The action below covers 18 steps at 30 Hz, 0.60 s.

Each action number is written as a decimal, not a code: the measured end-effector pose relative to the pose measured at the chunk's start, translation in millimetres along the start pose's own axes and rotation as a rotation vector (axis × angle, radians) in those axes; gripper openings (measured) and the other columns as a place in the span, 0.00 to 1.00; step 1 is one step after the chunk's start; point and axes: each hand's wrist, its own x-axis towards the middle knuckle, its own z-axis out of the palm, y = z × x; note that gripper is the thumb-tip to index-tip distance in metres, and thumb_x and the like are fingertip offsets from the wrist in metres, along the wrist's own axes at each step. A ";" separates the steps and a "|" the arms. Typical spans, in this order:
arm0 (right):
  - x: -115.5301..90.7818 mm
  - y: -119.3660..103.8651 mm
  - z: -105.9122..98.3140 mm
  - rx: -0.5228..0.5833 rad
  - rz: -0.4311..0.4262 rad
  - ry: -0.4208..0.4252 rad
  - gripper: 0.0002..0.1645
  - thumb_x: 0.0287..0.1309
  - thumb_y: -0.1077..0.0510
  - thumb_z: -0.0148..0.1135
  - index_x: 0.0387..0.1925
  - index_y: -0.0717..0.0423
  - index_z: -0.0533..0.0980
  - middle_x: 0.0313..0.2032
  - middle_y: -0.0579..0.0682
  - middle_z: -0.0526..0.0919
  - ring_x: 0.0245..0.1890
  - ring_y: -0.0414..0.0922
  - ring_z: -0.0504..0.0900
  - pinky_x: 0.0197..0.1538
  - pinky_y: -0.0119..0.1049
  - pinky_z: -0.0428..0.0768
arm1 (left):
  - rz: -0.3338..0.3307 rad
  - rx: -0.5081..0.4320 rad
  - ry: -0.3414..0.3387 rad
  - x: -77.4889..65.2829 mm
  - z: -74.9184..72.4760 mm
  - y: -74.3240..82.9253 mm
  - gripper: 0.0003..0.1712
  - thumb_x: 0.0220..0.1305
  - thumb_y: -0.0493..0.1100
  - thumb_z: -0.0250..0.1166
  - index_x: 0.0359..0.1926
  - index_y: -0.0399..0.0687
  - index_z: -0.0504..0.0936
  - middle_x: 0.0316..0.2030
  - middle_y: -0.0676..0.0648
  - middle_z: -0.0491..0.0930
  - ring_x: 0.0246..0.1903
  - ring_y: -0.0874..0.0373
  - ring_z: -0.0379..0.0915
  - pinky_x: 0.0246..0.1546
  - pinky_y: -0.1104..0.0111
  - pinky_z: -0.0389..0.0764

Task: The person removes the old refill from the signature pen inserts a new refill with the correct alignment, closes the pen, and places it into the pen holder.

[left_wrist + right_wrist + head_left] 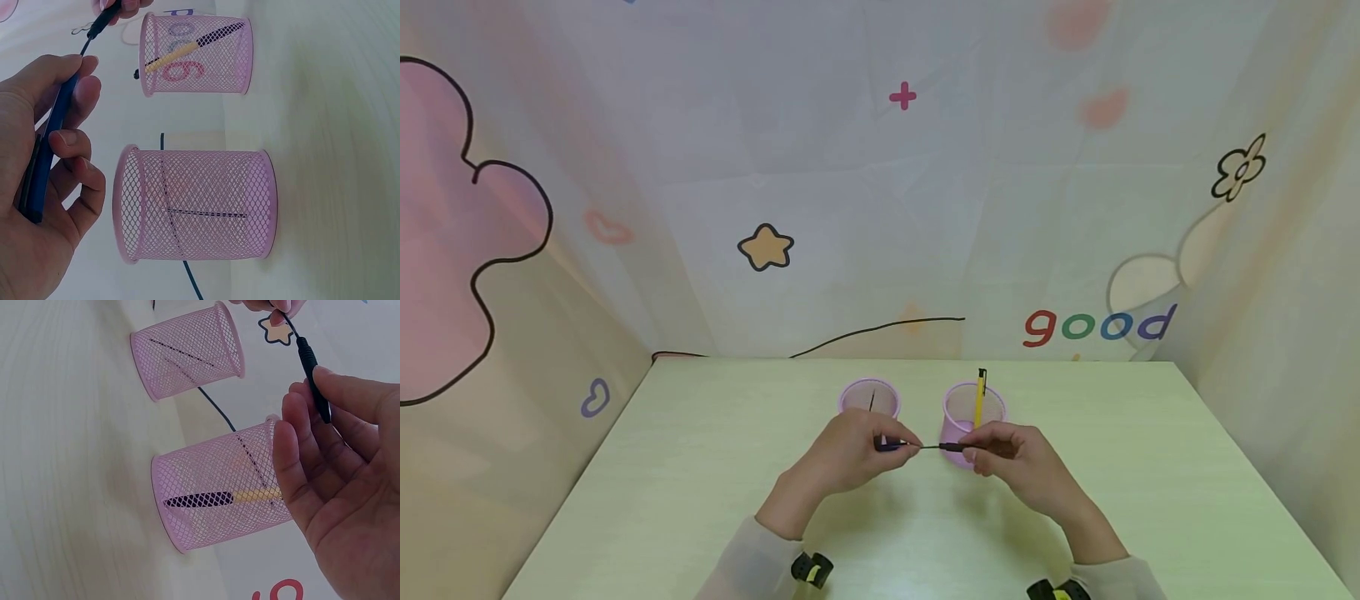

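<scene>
Pale patterned fabric (850, 183) hangs behind and beside a light-green table (1150, 483).

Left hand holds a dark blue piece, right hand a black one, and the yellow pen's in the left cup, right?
No: the head view shows the yellow pen in the right cup. The left hand does hold a dark blue piece, the right hand a black piece.

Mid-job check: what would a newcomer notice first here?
Probably the left hand, holding a blue pen barrel, and right hand, pinching a black pen piece, low centre in the head view. Two pink mesh cups stand beyond, the right one holding a yellow pen.
</scene>
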 end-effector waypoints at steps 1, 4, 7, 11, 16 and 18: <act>0.1 0.5 0.1 -0.003 0.003 -0.001 0.11 0.67 0.58 0.68 0.46 0.61 0.84 0.35 0.59 0.85 0.32 0.42 0.83 0.41 0.37 0.85 | 0.002 0.005 0.000 0.0 0.1 -0.3 0.05 0.69 0.49 0.71 0.39 0.64 0.93 0.30 0.67 0.86 0.23 0.72 0.69 0.26 0.75 0.73; -0.1 1.3 0.0 -0.010 0.008 -0.007 0.11 0.67 0.57 0.68 0.46 0.60 0.84 0.36 0.63 0.84 0.33 0.47 0.84 0.41 0.37 0.85 | 0.006 0.022 0.004 0.4 -0.2 -0.8 0.05 0.69 0.49 0.70 0.40 0.64 0.93 0.32 0.67 0.86 0.24 0.72 0.70 0.27 0.75 0.74; -0.4 1.7 -0.6 -0.011 0.003 -0.014 0.11 0.68 0.57 0.68 0.47 0.60 0.83 0.36 0.63 0.84 0.34 0.51 0.84 0.41 0.37 0.86 | 0.006 0.039 0.005 0.8 -0.9 -0.9 0.05 0.69 0.49 0.70 0.40 0.64 0.93 0.33 0.66 0.87 0.24 0.72 0.71 0.27 0.75 0.75; -1.0 2.2 -0.9 -0.005 -0.013 -0.021 0.11 0.68 0.59 0.67 0.47 0.61 0.82 0.36 0.63 0.84 0.34 0.50 0.84 0.40 0.36 0.85 | 0.009 0.050 0.006 0.7 -1.8 -0.3 0.05 0.69 0.49 0.71 0.40 0.64 0.93 0.33 0.66 0.88 0.25 0.72 0.71 0.28 0.75 0.75; -0.1 4.2 -0.5 -0.001 -0.025 -0.020 0.10 0.68 0.60 0.67 0.47 0.61 0.81 0.35 0.60 0.84 0.33 0.48 0.84 0.40 0.37 0.86 | 0.014 0.067 0.006 1.0 -2.1 0.5 0.05 0.68 0.49 0.71 0.39 0.64 0.93 0.34 0.66 0.88 0.25 0.73 0.71 0.28 0.75 0.75; 0.3 4.8 -0.2 -0.002 -0.030 -0.017 0.10 0.68 0.60 0.67 0.46 0.61 0.81 0.34 0.59 0.84 0.33 0.48 0.85 0.39 0.37 0.85 | 0.014 0.073 0.005 1.1 -2.1 0.8 0.05 0.68 0.49 0.71 0.39 0.64 0.93 0.34 0.66 0.88 0.24 0.73 0.71 0.28 0.75 0.75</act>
